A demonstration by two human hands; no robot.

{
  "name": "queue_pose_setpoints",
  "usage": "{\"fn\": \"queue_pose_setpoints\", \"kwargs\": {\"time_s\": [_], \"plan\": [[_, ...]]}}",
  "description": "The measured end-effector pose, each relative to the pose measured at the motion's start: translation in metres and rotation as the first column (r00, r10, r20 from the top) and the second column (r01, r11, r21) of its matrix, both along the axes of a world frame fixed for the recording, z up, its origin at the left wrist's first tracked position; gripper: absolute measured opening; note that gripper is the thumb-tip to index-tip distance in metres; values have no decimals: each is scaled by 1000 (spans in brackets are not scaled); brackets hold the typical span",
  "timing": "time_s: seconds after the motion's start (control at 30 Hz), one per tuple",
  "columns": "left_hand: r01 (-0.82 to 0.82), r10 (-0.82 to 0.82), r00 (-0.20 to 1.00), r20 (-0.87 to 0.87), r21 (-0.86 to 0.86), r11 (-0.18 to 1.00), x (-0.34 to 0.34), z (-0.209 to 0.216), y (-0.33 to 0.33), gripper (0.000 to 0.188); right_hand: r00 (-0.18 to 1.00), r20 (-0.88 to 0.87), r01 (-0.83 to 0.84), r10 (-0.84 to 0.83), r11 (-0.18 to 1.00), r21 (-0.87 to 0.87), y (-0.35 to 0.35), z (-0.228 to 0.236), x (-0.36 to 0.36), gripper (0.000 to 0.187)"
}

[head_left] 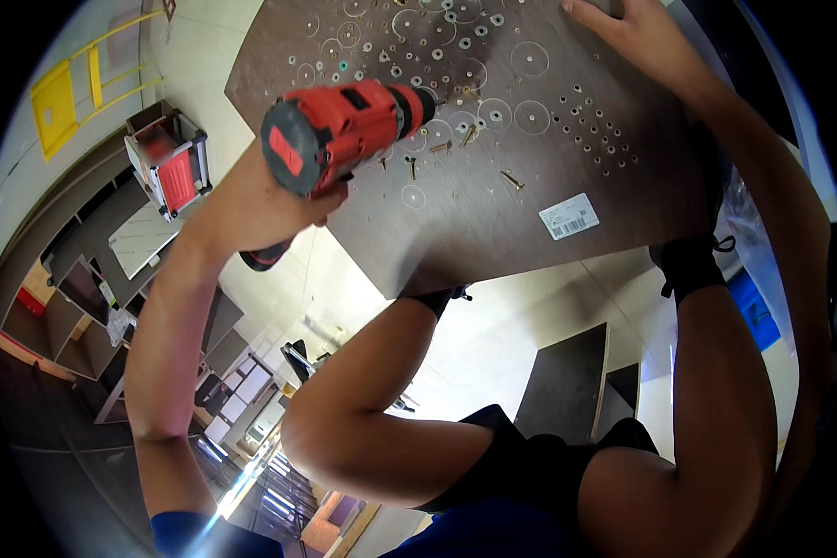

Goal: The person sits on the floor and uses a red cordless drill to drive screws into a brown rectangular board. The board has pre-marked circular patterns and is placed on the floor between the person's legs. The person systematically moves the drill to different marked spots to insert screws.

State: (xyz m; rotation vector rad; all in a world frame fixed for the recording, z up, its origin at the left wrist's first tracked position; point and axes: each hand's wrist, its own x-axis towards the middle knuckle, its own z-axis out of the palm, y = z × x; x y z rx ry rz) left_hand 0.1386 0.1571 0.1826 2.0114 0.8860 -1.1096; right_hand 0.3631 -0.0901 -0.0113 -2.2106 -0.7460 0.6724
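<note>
My left hand (256,209) is wrapped round the handle of a red and black cordless drill (349,126). The drill's chuck points right, over a dark brown board (474,228) pocked with holes and scribed circles. Loose brass-coloured screws lie around the drill's tip, one screw (511,180) farther right. Whether the bit touches the board cannot be made out. At the board's far right, my right hand (642,42) rests on the surface, holding nothing visible, partly cut off by the picture's upper edge. A white label (569,217) is stuck near the board's near edge.
My bent legs (372,409) are below the near side of the board. To the left stand a red and grey case (172,177), open cabinet frames (84,344) and a yellow metal frame (56,107). A dark panel (558,386) stands on the pale floor.
</note>
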Motion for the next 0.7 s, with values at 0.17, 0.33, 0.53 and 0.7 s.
{"fn": "queue_pose_setpoints", "kwargs": {"time_s": [0.17, 0.33, 0.53, 0.7], "plan": [[340, -327, 916, 234, -15, 940, 5, -4, 7, 32, 1000, -27, 9, -10, 1000, -18, -2, 6, -3, 66], [311, -309, 934, 178, 21, 950, 7, -3, 8, 31, 1000, -11, 0, 0, 1000, 14, -2, -4, 0, 66], [408, -404, 885, 231, 33, 912, 5, -6, 12, 33, 1000, -24, -12, 12, 1000, -3, -1, -11, 4, 65], [424, -423, 881, 213, 45, 905, 10, -2, 9, 36, 1000, 10, -4, 4, 1000, 24, -2, -13, 1, 65]]}}
